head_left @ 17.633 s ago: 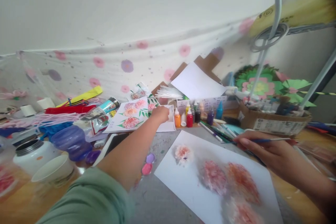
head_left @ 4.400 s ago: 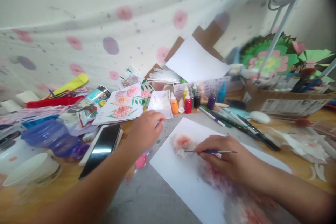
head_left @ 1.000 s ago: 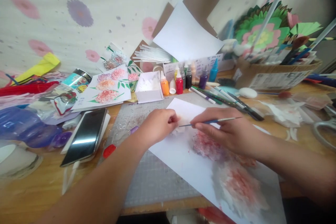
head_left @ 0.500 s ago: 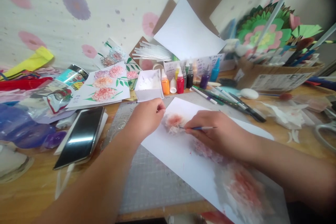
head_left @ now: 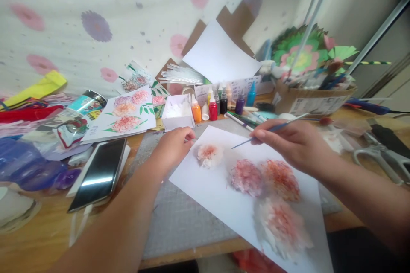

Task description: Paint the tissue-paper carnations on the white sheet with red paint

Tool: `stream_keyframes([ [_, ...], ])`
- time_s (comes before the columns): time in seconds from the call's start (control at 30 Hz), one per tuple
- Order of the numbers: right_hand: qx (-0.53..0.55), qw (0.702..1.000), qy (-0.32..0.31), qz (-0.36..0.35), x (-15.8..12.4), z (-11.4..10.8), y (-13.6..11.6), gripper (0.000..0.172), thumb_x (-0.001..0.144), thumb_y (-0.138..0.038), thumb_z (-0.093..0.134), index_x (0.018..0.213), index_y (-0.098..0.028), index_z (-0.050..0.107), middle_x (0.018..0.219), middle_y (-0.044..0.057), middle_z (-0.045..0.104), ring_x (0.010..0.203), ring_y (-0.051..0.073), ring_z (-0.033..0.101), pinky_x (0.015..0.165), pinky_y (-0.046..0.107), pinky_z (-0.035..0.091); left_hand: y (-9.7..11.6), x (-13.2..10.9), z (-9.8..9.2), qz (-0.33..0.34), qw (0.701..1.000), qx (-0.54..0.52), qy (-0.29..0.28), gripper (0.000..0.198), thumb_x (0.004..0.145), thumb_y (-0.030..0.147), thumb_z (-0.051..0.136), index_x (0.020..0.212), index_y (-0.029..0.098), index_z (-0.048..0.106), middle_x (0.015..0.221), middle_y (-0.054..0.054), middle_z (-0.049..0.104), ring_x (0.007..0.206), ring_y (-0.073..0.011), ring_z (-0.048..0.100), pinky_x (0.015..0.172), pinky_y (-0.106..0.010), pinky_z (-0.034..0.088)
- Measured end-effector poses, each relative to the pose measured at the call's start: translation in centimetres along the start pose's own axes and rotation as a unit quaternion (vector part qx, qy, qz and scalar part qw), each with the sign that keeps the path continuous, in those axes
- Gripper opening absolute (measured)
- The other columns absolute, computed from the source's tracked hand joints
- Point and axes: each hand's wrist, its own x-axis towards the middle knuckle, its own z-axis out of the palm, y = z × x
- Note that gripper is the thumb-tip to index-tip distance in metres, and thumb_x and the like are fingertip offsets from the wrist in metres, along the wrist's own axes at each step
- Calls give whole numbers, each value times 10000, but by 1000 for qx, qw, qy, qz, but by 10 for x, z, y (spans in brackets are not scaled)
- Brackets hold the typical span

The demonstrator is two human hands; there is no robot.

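Four blooms lie on the sheet, itself partly on the mat: small pale bloom toward the far end, pink bloom and orange bloom side by side, large pale bloom at the near end. Right hand: gripping a brush, tip over bare paper beside the small pale bloom; contact not confirmed. Left hand: fingers curled, at the sheet's left edge; whether it holds anything cannot be told. Assessment: all four appear formed, the small pale bloom seemingly least built up. Much paper is bare, without leaves such as the card carries.
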Motion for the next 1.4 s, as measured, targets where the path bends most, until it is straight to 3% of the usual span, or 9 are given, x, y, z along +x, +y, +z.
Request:
stream_keyframes([
  [0.13,-2,1000,5,16,-5,-9,5,440,872,-528,536,660,-206,746,841,55,750,636,150,673,520,241,505,-5,6,7,17,1000,7,-23,332,782,226,576,1099,257,669,1184,-65,644,972,-226,633,790,-308,446],
  [0.37,20,1000,-9,20,-13,-2,8,349,869,-456,564,758,-182,751,799,59,753,658,169,696,523,250,523,1,5,9,1,999,7,-33,243,808,312,564,1019,236,657,1125,-68,678,963,-231,620,754,-313,435],
  [0.5,55,997,-54,-14,-14,20,-1,226,864,-350,590,878,-194,752,863,41,767,772,159,716,666,253,574,-2,9,16,-24,999,9,-36,225,785,283,579,997,238,643,930,-43,700,767,-193,619,608,-275,389],
  [0.67,71,990,-108,-62,-10,36,-10,208,879,-247,570,967,-203,754,983,32,766,891,141,709,834,258,561,-2,10,17,-28,999,2,-33,182,758,204,587,924,229,660,832,-29,689,717,-177,604,574,-263,361],
  [0.97,42,989,-108,-88,-6,40,2,179,857,-258,591,895,-210,759,897,29,767,812,149,709,738,270,568,20,-12,-15,-39,993,-110,-1,175,772,280,604,929,232,664,886,-2,684,797,-166,637,626,-257,442],
  [1.13,45,989,-92,-104,-5,37,-1,181,875,-254,581,912,-203,750,885,13,765,799,103,705,722,203,559,25,-18,-10,-27,977,-210,-23,180,740,311,650,894,219,665,834,7,673,702,-147,607,570,-261,425],
  [1.4,31,986,-104,-124,-4,45,-3,166,854,-216,597,901,-225,755,888,18,769,800,125,709,740,240,567,25,-15,4,-21,976,-214,-28,151,715,289,645,850,223,655,796,14,686,659,-136,620,539,-254,419],
])
